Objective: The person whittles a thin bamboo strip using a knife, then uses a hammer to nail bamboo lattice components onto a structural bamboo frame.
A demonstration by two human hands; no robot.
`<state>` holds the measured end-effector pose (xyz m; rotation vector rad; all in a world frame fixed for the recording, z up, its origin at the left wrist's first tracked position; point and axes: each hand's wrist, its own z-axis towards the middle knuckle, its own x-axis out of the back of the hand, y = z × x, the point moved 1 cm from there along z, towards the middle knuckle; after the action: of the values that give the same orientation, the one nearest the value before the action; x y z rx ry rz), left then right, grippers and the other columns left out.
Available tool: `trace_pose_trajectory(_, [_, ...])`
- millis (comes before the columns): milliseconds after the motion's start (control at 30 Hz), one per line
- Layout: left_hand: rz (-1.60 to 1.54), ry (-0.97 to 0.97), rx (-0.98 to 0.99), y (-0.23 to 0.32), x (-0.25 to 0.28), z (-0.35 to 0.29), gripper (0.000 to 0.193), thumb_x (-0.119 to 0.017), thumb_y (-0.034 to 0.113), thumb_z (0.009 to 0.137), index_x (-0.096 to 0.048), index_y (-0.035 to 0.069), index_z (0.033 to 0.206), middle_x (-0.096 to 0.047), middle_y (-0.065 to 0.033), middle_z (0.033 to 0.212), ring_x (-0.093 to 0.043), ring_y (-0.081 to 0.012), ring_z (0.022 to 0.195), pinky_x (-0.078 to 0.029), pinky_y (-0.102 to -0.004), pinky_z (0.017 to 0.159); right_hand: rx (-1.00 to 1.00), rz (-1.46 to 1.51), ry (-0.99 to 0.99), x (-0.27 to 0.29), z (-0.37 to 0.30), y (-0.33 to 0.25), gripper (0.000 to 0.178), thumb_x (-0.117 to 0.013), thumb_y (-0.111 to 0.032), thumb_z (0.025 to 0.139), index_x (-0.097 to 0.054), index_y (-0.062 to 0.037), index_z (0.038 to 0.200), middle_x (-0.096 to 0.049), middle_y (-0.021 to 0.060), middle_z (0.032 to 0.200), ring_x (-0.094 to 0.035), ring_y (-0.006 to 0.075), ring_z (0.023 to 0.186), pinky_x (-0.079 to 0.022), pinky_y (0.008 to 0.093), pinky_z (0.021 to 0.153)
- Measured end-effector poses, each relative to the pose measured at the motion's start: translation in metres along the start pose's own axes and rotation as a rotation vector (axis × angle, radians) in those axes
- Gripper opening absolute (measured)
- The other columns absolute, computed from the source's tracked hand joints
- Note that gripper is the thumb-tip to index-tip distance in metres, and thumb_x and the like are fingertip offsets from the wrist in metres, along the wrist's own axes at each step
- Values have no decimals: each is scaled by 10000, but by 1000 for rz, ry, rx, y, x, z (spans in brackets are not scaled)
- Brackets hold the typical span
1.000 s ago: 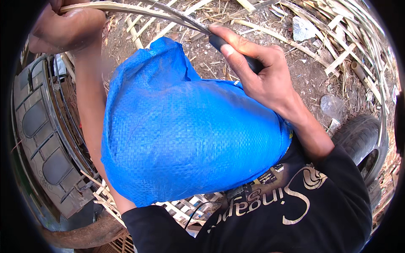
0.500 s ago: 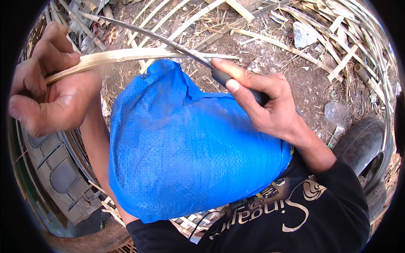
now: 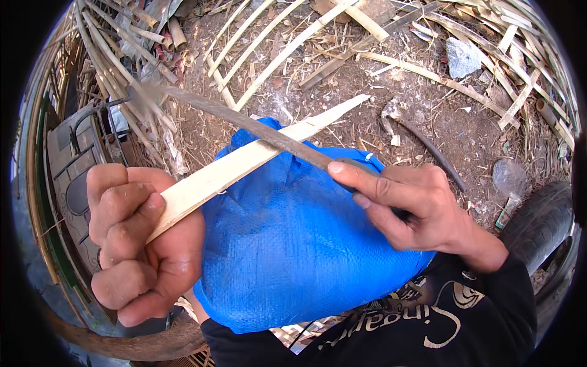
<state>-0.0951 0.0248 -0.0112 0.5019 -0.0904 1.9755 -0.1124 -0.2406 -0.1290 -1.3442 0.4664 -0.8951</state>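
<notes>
My left hand (image 3: 143, 244) is closed round one end of a pale split bamboo strip (image 3: 214, 177). The strip slants up and away to the right, its far end tapering to a point. In my right hand (image 3: 422, 205) is a long knife (image 3: 214, 111), gripped by its dark handle. The blade points to the far left and lies across the strip's broad face, touching or just over it; its tip is blurred. Below both hands a blue woven plastic sheet or sack (image 3: 281, 263) covers my lap.
Bamboo strips (image 3: 287, 52) lie on the littered soil ahead, with more piled at the far right (image 3: 510, 92). A dark curved stick (image 3: 434, 153) rests on the ground. A black tyre (image 3: 541, 214) stands at my right, and a grey metal-framed object (image 3: 67, 177) at my left.
My left hand has come nearer and to the right, turning the strip so its pale broad face shows and it slants upward. My right hand has moved slightly nearer, the blade still crossing the strip.
</notes>
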Motion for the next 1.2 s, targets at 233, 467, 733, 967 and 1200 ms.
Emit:
trace_pose_trajectory(233, [57, -63, -91, 11, -7, 3, 545, -92, 534, 1074, -345, 178, 748, -498, -120, 450, -354, -198, 351, -236, -362, 466, -66, 51, 115, -12, -6, 32, 475, -682, 24, 849, -669, -40, 1320, -671, 153, 679, -647, 232, 539, -508, 347, 535])
trace_pose_trajectory(467, [79, -43, -133, 8, -5, 2, 537, -85, 514, 1078, -343, 195, 731, -507, -120, 439, -366, -194, 323, -236, -338, 442, -73, 27, 152, -14, -8, 42, 471, -684, -18, 857, -673, -71, 1324, -655, 132, 624, -636, 214, 506, -500, 347, 501])
trace_pose_trajectory(733, [182, -13, -97, 12, -1, 3, 536, -113, 518, 1076, -330, 197, 705, -435, -100, 390, -331, -178, 316, -218, -330, 434, -44, 50, 209, -21, -11, 46, 468, -694, -46, 865, -677, -107, 1328, -627, 114, 581, -625, 207, 500, -485, 352, 451])
trace_pose_trajectory(967, [243, 18, -161, 10, -10, 6, 549, -122, 510, 1070, -312, 204, 656, -396, -78, 368, -313, -162, 285, -218, -300, 414, -72, -43, 171, -19, -22, 55, 476, -705, -82, 868, -668, -127, 1341, -600, 128, 570, -619, 236, 491, -489, 362, 444])
trace_pose_trajectory(1200, [320, -13, -110, 11, -1, 7, 526, -136, 506, 1057, -324, 214, 663, -365, -53, 357, -324, -166, 280, -250, -328, 411, 18, -125, 132, -19, -26, 31, 459, -691, -92, 884, -667, -114, 1342, -621, 111, 573, -606, 203, 476, -475, 349, 435])
